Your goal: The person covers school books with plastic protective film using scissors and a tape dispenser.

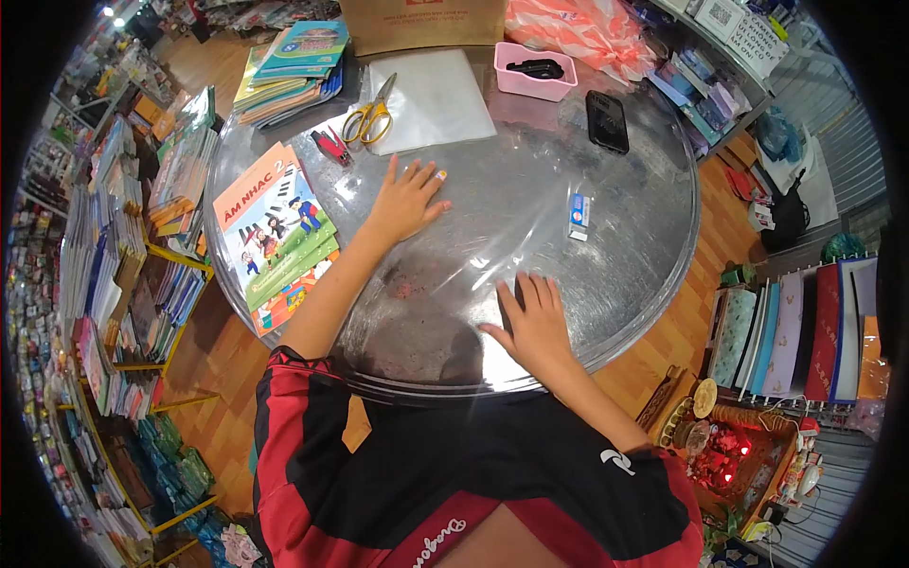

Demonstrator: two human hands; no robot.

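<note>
Hands flat, fingers spread: left hand and right hand press a clear sheet spread over the round tray, right one near its front edge; books overlap its left edge.

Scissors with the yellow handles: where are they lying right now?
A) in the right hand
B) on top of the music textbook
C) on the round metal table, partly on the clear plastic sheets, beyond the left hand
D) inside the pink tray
C: the scissors lie on the round metal table, blades over the clear plastic sheets, beyond the left hand; the right hand lies flat and empty.
</note>
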